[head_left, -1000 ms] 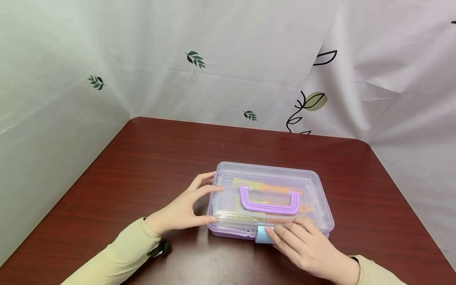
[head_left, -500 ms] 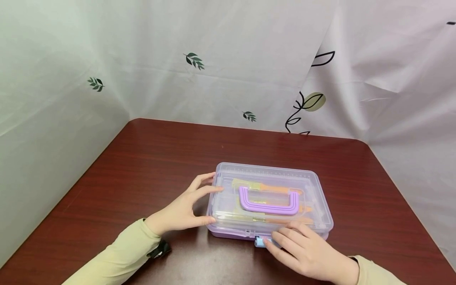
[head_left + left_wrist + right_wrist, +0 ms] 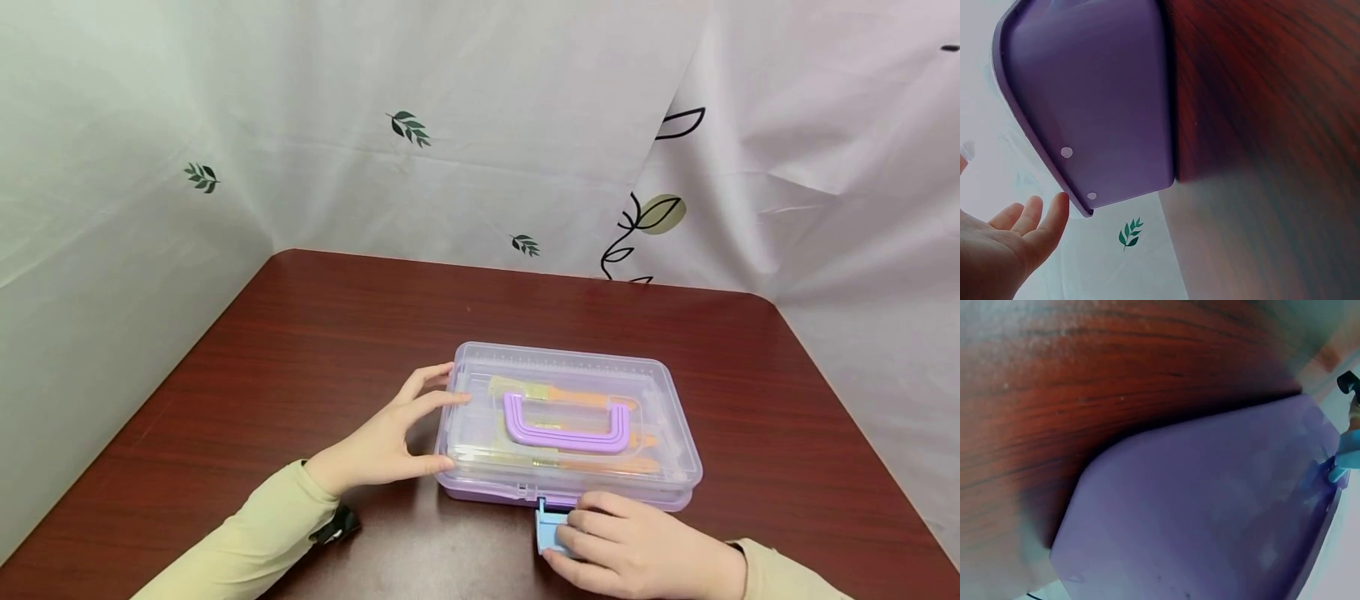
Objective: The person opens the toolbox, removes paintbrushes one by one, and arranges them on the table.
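A purple plastic case [image 3: 487, 493] with a clear lid [image 3: 480, 433] and a purple carrying handle [image 3: 566, 440] lies flat on the table. Several paintbrushes [image 3: 592, 398] with orange handles show through the lid, which is down. At the case's left end my left hand [image 3: 378, 437] rests with fingers spread, its thumb at the front corner and a fingertip on the lid. My right hand [image 3: 637, 546] holds the light blue latch [image 3: 551, 532] at the front, which is swung down and outward from the case. Part of the latch is hidden behind the fingers.
The dark red-brown table [image 3: 360, 333] extends behind and to both sides of the case. Pale cloth with a leaf print [image 3: 450, 183] hangs around its back and sides. A dark strap piece [image 3: 336, 525] sits under the left wrist.
The blue latch has swung from upright against the case front down to a lowered position. My right hand has moved down toward the near side with it. The left hand has stayed put.
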The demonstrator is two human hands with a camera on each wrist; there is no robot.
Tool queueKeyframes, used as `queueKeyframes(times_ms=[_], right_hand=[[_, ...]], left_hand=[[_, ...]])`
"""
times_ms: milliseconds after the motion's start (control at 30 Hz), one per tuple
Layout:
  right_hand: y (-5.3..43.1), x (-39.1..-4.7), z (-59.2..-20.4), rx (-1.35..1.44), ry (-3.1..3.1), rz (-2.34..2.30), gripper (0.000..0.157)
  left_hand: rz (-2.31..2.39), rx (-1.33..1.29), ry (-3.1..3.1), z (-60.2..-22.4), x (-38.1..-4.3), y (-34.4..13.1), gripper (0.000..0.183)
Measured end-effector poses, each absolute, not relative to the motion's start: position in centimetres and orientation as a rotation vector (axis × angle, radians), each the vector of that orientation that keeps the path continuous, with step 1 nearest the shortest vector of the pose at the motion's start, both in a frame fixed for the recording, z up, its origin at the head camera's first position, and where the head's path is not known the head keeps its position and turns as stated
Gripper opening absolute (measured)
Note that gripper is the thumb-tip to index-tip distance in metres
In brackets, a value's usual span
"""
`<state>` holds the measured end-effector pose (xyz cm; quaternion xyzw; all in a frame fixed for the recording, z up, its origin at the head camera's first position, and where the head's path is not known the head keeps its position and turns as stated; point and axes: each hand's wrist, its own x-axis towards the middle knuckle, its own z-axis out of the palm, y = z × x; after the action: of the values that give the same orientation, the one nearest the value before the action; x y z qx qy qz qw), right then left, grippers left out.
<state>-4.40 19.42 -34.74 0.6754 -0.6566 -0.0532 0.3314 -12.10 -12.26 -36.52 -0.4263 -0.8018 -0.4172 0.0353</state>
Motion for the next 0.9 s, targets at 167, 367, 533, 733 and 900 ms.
queueKeyframes(times_ms=[167,367,533,733,900], right_hand=[[19.6,-4.2,-35.9,1.807,-1.803,-0.163,0.03],[19.8,-4.3,-37.2,1.793,-1.798,-0.29,0.03],[19.7,-4.6,-37.7,1.766,-1.751,-0.457,0.026],[19.5,-4.9,-38.0,1.7,-1.733,-0.589,0.028],[19.6,-4.9,-38.4,1.644,-1.724,-0.67,0.031]], left_hand=[[-1.284,-1.313,-2.463,-36.6,-12.1,-12.3,0.062],[-1.284,-1.309,-2.468,-36.6,-12.1,-12.3,0.062],[-1.288,-1.308,-2.47,-36.6,-12.1,-12.3,0.062],[-1.288,-1.319,-2.457,-36.7,-12.2,-12.3,0.062],[-1.286,-1.319,-2.454,-36.7,-12.3,-12.3,0.062]])
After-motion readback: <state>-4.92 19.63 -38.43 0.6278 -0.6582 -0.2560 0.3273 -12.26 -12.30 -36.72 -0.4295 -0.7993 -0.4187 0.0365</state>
